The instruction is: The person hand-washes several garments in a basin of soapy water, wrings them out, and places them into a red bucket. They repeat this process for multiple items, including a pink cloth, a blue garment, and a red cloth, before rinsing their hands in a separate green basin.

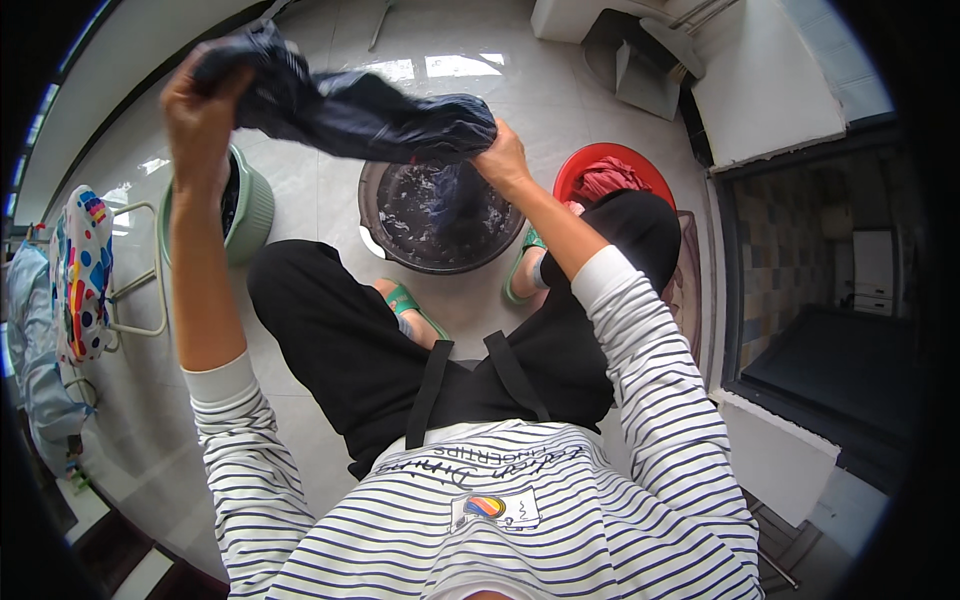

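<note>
A dark navy garment (367, 112) is stretched between my two hands, bunched and partly blurred. My left hand (199, 105) grips one end at the upper left. At the other end, my right hand (502, 157) is closed on the cloth above the far rim of a dark basin (450, 265). Dark water with foam fills this basin, and some dark blue cloth (454, 199) shows in it. The basin stands on the floor between my feet.
To the left stands a green ribbed tub (255, 206) with dark contents, near a folding chair (139, 281) with a colourful dotted cover. A red basin (581, 161) holding pink cloth is beside my right knee. A dustpan (649, 79) leans at the upper right, by a doorway.
</note>
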